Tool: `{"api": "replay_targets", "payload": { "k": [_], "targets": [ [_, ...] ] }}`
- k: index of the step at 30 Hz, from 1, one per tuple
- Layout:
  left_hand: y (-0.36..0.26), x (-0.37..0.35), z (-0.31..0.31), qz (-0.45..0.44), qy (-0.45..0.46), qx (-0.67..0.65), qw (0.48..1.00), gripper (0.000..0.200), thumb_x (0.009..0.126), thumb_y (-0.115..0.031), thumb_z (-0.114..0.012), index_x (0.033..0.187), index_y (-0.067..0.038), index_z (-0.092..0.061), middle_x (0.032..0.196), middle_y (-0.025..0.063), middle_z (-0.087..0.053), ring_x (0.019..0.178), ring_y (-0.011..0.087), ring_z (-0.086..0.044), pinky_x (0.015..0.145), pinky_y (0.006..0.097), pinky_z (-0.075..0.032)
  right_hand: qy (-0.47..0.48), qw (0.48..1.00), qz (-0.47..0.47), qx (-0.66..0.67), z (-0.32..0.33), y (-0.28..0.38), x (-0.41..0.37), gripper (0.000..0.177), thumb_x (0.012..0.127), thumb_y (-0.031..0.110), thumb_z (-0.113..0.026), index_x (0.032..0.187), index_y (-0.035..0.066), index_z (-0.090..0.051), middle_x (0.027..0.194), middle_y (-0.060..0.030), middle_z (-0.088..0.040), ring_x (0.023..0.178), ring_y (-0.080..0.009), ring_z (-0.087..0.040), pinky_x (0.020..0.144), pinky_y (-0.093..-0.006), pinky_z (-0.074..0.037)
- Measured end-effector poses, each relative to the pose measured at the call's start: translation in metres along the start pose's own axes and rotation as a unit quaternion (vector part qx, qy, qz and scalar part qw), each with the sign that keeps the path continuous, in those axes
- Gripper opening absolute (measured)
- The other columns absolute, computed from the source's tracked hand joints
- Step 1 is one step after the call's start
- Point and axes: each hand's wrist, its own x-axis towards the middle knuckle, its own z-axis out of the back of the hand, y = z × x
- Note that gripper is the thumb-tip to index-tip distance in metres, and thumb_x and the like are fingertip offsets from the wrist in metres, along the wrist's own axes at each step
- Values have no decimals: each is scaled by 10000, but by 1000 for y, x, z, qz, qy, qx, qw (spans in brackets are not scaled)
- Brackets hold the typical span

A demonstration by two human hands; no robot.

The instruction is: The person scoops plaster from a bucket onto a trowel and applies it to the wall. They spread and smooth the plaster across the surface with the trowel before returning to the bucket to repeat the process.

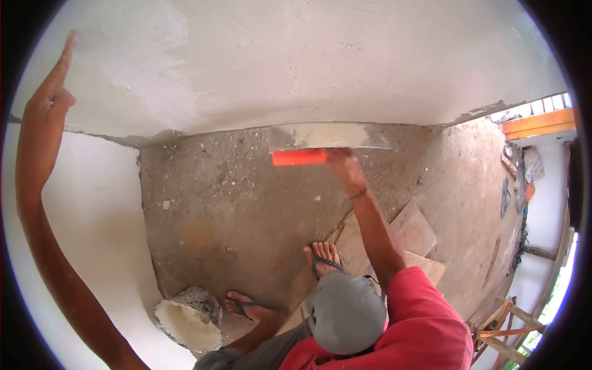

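Observation:
My right hand (345, 169) is wrapped round the orange handle (298, 158) of a wide metal blade (330, 135), smeared with pale plaster. The blade lies at the lower part of the plastered wall (296, 61), above the floor in view. Raised at the far left, my left hand (52, 92) is beside the wall, fingers stretched out and nothing seen in it. Whether it touches the wall, I cannot tell.
A bucket (188, 317) with pale mix stands at the lower left, near sandalled feet (327, 253). Flat boards (413, 228) lie on the gritty floor (216, 197). A grey cap (346, 313) and red shirt show below. Wooden framing (509, 330) stands lower right; an orange beam (538, 124) is upper right.

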Motion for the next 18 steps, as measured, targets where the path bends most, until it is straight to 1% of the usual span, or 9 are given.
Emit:
{"api": "replay_targets", "payload": {
  "k": [3, 4, 6, 10, 12, 15, 16, 17, 18],
  "targets": [
    [0, -1, -7, -29, -26, -3, 999, 604, 903, -135, -387, 1490, -273, -357, 1514, 98, -379, 1390, 309, -370, 1166, 439, -260, -12, 994, -105, -35, 13, -52, 16, 271, 910, 182, -636, 1107, -4, -632, 1047, -68, -668, 1014, -170, -609, 919, -341, -452],
    [-1, -1, -10, -22, -24, -15, 999, 613, 889, -139, -395, 1486, -278, -365, 1515, 85, -381, 1387, 282, -377, 1164, 433, -271, -21, 990, -139, -28, 18, -69, 21, 276, 910, 183, -639, 1115, -1, -628, 1053, -65, -663, 1015, -172, -606, 918, -345, -452],
    [0, 3, -10, -6, -29, -36, 999, 632, 863, -147, -411, 1479, -288, -379, 1517, 59, -384, 1381, 229, -393, 1158, 420, -292, -12, 993, -113, 24, 15, -83, 39, 267, 912, 175, -637, 1111, -1, -622, 1046, -75, -660, 1011, -184, -606, 918, -353, -455],
    [-14, 0, 2, 3, -5, 27, 1000, 618, 885, -134, -406, 1483, -284, -369, 1500, 81, -408, 1347, 240, -438, 1136, 394, -327, -2, 990, -112, 91, 11, -97, 71, 220, 927, 111, -609, 1114, -4, -609, 1060, -83, -651, 993, -204, -615, 926, -367, -471],
    [-10, -1, 0, -30, -15, 11, 999, 586, 936, -106, -391, 1494, -278, -345, 1490, 98, -419, 1310, 256, -482, 1123, 401, -343, 7, 989, -105, 103, 6, -96, 81, 222, 925, 104, -605, 1117, -9, -608, 1053, -87, -652, 989, -210, -619, 928, -370, -474],
    [-31, -4, 10, 63, 47, 10, 997, 613, 936, -59, -402, 1499, -290, -332, 1462, 119, -456, 1181, 210, -581, 1052, 345, -409, 25, 992, -77, 98, -2, -87, 85, 230, 931, 116, -601, 1117, -20, -612, 1045, -103, -656, 984, -220, -625, 922, -381, -485],
    [-28, -5, 10, 42, 29, 3, 999, 622, 933, -46, -403, 1501, -289, -328, 1455, 123, -464, 1147, 202, -594, 1035, 336, -417, 30, 993, -63, 93, -4, -82, 85, 235, 934, 123, -600, 1116, -25, -615, 1043, -110, -658, 982, -224, -627, 919, -385, -489],
    [-25, -7, 6, 21, 15, -4, 1000, 632, 930, -33, -405, 1503, -288, -324, 1449, 127, -472, 1113, 193, -607, 1017, 327, -425, 39, 992, 5, -123, -15, -57, 78, 245, 938, 138, -600, 1114, -31, -617, 1043, -120, -659, 984, -226, -627, 918, -384, -494],
    [-22, -7, 6, 0, 0, -12, 1000, 642, 928, -20, -406, 1505, -288, -319, 1442, 131, -480, 1079, 184, -620, 999, 317, -433, 45, 939, 74, -332, -40, -6, 66, 256, 941, 152, -599, 1112, -38, -619, 1044, -131, -660, 986, -228, -627, 918, -383, -499]
  ]
}}
